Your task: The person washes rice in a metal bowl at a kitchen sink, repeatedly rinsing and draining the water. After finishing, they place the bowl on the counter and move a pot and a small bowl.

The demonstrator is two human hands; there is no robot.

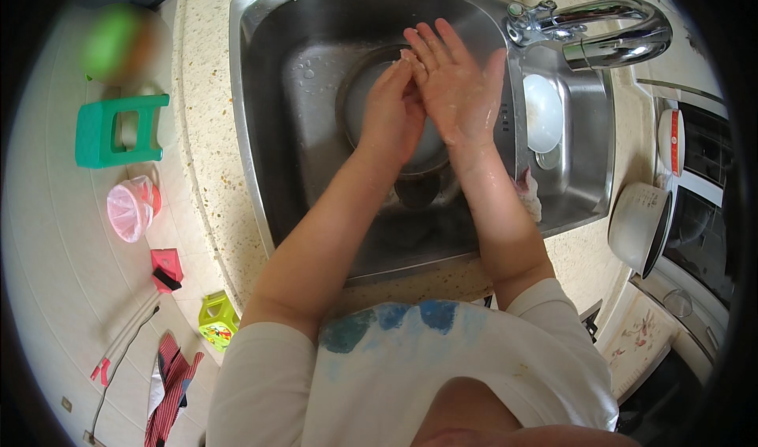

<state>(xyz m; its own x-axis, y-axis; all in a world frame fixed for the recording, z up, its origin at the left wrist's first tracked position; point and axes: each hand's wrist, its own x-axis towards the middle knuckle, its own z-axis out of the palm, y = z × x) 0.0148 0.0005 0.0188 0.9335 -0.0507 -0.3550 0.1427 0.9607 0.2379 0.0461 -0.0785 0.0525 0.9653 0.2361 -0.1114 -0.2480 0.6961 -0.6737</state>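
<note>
Both my hands are wet and have what looks like lather on them, above the larger bowl of a steel double sink (296, 228). My right hand (459, 85) is spread palm up with its fingers apart. Against its little-finger side, my left hand (391, 112) curls around the outer fingers near their tips; some left fingers are hidden behind. Below the hands sits a round pan or basin (358, 112), mostly covered by them. Near it is the dark round drain (417, 191). Water drops dot the sink floor at left.
A chrome faucet (622, 26) arches over the smaller bowl, where a white bowl (542, 112) lies. A rag (529, 195) hangs on the divider. A pot (636, 228) stands at right. On the floor are a green stool (98, 133) and a lined pink bin (130, 210).
</note>
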